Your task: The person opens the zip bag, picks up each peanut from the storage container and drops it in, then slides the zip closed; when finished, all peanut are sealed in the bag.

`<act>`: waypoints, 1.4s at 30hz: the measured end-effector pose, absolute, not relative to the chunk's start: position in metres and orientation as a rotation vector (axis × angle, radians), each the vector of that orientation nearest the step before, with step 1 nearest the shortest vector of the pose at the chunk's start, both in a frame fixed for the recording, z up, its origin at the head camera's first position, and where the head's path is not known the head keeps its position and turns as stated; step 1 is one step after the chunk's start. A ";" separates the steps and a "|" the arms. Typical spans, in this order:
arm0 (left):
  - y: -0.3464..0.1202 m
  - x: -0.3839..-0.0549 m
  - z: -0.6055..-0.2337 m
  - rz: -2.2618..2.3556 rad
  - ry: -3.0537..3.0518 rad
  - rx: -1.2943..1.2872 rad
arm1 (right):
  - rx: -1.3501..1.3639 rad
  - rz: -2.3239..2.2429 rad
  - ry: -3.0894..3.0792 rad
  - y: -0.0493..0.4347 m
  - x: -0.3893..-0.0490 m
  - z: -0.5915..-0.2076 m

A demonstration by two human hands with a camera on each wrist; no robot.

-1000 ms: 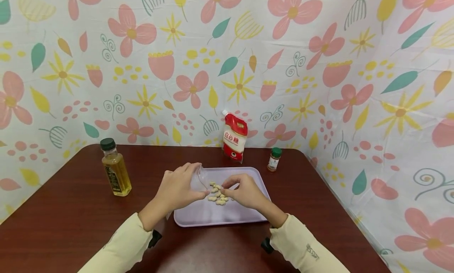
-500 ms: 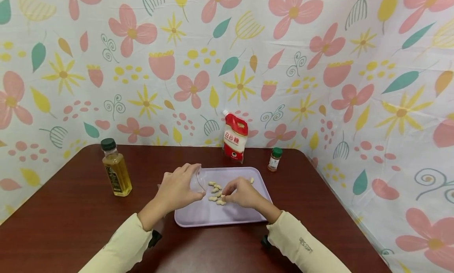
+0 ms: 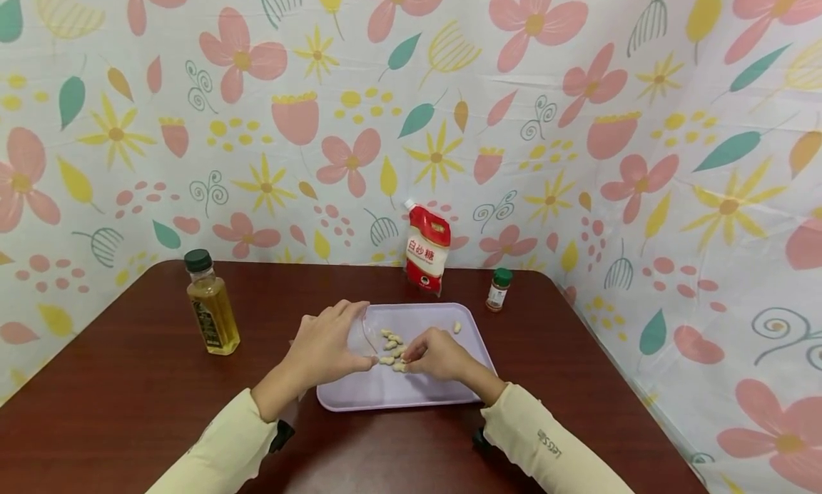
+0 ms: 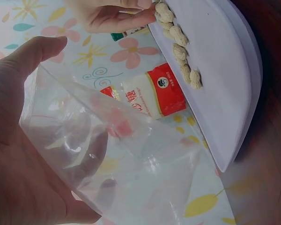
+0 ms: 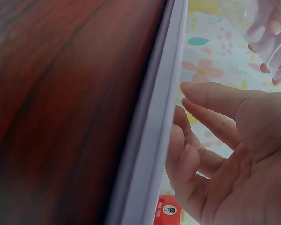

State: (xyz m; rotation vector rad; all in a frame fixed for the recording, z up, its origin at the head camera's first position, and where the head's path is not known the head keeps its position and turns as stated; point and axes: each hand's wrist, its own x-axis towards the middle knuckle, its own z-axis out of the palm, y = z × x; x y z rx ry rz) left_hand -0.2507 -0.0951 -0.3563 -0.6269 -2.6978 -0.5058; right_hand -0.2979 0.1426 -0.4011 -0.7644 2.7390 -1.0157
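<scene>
My left hand (image 3: 327, 340) grips a clear plastic bag (image 4: 103, 154), thumb and fingers spread along its mouth, at the left side of a pale lilac tray (image 3: 359, 394). Several unshelled peanuts (image 3: 389, 345) lie in a loose cluster mid-tray. Over the cluster's right edge is my right hand (image 3: 439, 355), its fingertips right at a peanut (image 4: 164, 12) in the left wrist view. Its thumb and forefinger tips are close together in the right wrist view; I cannot tell whether a peanut is between them. One more peanut (image 3: 457, 327) lies apart near the tray's right side.
An oil bottle (image 3: 215, 312) with a dark cap stands left on the brown table (image 3: 128, 380). Behind the tray are a red and white sugar pouch (image 3: 427, 251) and a small green-capped jar (image 3: 497, 290). A flower-patterned cloth (image 3: 359, 123) rises behind the table.
My right hand has moved down a little over the peanuts, and the peanut near the tray's right side has come into view. My left hand stays nearly in place with the bag.
</scene>
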 end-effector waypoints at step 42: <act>-0.085 -0.249 -0.348 -0.471 -2.663 -0.690 | -0.858 -1.016 2.858 0.142 -0.289 -0.388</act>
